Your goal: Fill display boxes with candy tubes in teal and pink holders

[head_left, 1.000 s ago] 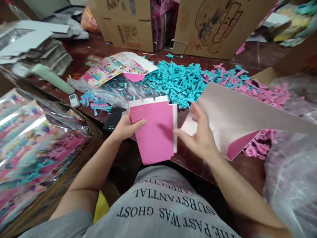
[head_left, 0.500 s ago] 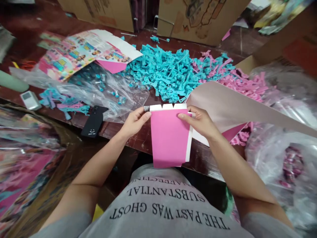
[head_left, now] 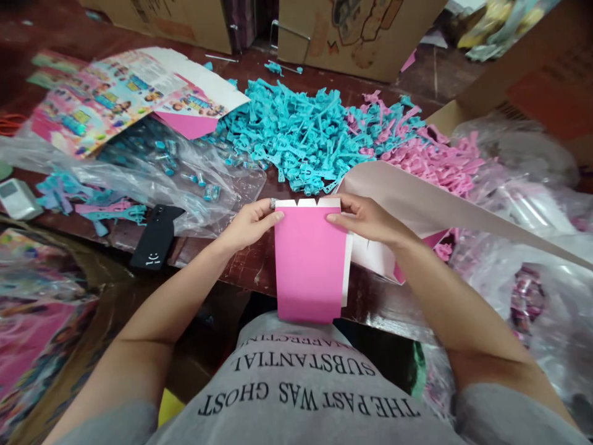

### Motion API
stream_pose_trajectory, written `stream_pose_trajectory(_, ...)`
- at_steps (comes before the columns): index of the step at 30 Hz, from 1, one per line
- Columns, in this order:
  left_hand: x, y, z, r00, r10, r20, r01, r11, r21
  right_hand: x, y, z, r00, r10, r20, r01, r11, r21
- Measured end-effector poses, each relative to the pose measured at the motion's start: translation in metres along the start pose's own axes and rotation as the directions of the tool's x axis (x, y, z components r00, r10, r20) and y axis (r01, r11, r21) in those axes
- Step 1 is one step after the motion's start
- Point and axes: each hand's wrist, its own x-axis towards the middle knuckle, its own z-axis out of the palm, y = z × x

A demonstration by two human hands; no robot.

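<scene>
A folded pink card sheet [head_left: 309,266] with a white notched strip along its top hangs upright in front of my shirt, at the table's near edge. My left hand [head_left: 254,224] pinches its upper left corner, thumb on the pink face and fingers behind. At the upper right corner my right hand [head_left: 364,216] grips it the same way. A white flap shows along the card's right side. Beyond my right hand lies a large curled card sheet [head_left: 407,191], pale on the upper side and pink underneath.
Heaps of turquoise plastic pieces [head_left: 296,130] and pink plastic pieces [head_left: 440,157] cover the table's middle. Printed card sheets [head_left: 115,93] and a clear bag [head_left: 231,191] of small items lie left, near a black phone [head_left: 155,238]. Cardboard boxes [head_left: 343,37] stand behind; plastic bags [head_left: 556,278] crowd the right.
Both hands still hold the pink card, now more squarely facing me. My right hand has shifted along its top edge. The view has swung slightly right.
</scene>
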Motion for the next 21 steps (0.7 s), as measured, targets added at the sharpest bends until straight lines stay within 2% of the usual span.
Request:
stream_pose_trajectory(2,0.002,0.002,0.000,0.999,0.001,0.033,-0.001,1.000,0.002,0.003,0.002,-0.006,0.999,0.018,0.034,-0.019,0.999,0.045)
stream_pose_trajectory(5,0.002,0.003,0.000,0.998,-0.023,0.050,0.024,1.000,-0.017,0.001,0.004,-0.007,1.000,0.028,0.004,-0.029,0.998,0.059)
stream_pose_trajectory(11,0.003,0.000,0.016,0.998,-0.030,-0.062,0.029,1.000,-0.006,-0.007,0.012,-0.004,0.999,-0.018,-0.047,0.017,1.000,-0.018)
stream_pose_trajectory(14,0.006,-0.003,0.024,0.991,0.023,-0.129,-0.019,0.999,0.033,-0.009,0.021,-0.002,0.981,-0.184,-0.067,0.169,0.968,-0.186)
stream_pose_trajectory(17,0.009,-0.007,0.028,0.979,0.071,-0.189,-0.051,0.993,0.109,-0.012,0.023,0.003,0.915,-0.404,0.007,0.360,0.808,-0.465)
stream_pose_trajectory(19,0.010,-0.008,0.029,0.982,0.087,-0.169,-0.061,0.986,0.153,-0.013,0.017,0.006,0.905,-0.423,0.039,0.355,0.701,-0.618)
stream_pose_trajectory(21,0.006,-0.006,0.032,0.983,0.126,-0.130,-0.096,0.971,0.219,-0.010,0.005,0.008,0.933,-0.359,-0.010,0.258,0.691,-0.675)
